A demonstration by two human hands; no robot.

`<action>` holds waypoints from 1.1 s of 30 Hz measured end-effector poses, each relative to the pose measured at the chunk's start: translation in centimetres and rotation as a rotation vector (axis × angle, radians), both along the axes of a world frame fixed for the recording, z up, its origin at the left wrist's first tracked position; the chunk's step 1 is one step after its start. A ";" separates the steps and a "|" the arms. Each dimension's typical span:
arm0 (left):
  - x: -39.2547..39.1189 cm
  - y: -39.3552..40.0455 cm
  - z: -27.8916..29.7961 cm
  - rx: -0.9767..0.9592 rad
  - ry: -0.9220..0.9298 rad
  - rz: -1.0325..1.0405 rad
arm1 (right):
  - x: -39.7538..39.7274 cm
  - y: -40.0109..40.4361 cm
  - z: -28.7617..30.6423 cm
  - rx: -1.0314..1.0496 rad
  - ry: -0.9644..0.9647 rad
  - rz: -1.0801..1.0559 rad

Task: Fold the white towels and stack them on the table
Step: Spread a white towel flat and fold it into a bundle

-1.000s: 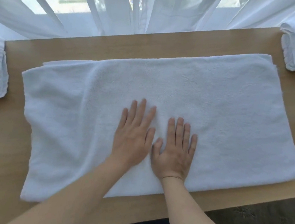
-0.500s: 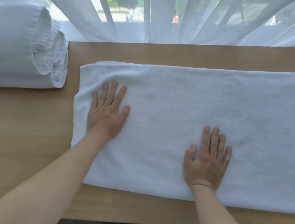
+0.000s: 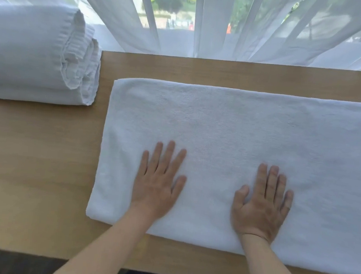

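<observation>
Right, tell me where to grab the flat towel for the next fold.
Probably the two left corners of the towel, pinched from the left, where bare table gives room. That short end lies whole in view; the right end runs out of frame. Both hands, left hand and right hand, lie flat on it, gripping nothing.

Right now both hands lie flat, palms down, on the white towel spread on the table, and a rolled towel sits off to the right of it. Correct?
Not quite. The head view shows the rolled towel to the left of the spread white towel, not the right. The left hand and right hand do lie flat, palms down, on it.
</observation>
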State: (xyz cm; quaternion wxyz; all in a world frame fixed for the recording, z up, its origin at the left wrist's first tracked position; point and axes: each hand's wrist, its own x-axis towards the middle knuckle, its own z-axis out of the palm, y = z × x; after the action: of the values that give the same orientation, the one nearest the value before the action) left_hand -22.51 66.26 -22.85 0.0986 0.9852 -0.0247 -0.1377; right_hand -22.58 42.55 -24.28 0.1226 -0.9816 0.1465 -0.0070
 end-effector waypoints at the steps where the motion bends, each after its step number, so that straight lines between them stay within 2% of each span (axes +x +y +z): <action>1: -1.7 1.1 -0.1 0.031 0.025 0.054 | 0.0 0.1 0.1 0.001 0.005 0.000; 5: -3.2 6.9 0.0 0.063 0.096 0.360 | 0.0 0.1 0.2 -0.002 0.040 0.006; 8: -1.7 9.6 0.6 -0.032 0.134 0.565 | -0.1 0.1 0.1 0.000 0.039 0.003; 11: -0.3 10.1 1.5 -0.245 0.068 0.734 | -0.1 0.1 0.0 -0.002 0.033 -0.001; 15: 0.9 10.2 2.6 -0.478 -0.167 0.896 | -0.2 0.1 -0.1 -0.006 0.032 -0.010; 18: 2.1 10.6 3.3 -0.706 -0.104 0.985 | -0.2 0.0 -0.2 -0.006 0.031 -0.008; 19: 2.5 10.8 3.4 -0.779 -0.040 0.993 | -0.1 0.0 -0.2 -0.004 0.035 -0.005; 21: 3.0 11.4 3.5 -0.806 0.053 0.928 | -0.1 0.0 -0.3 -0.002 0.036 -0.006; 27: 3.7 13.0 3.8 -0.821 0.094 0.880 | -0.1 0.1 -0.1 0.018 0.012 -0.020; 33: 3.4 13.5 3.7 -0.929 0.131 0.892 | -0.1 0.1 -0.2 0.024 -0.004 -0.018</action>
State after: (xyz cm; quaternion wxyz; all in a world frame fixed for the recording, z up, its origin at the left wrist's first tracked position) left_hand -19.15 79.73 -19.14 0.5639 0.7450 0.3362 -0.1182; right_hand -22.68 42.60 -24.48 0.1344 -0.9787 0.1550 -0.0082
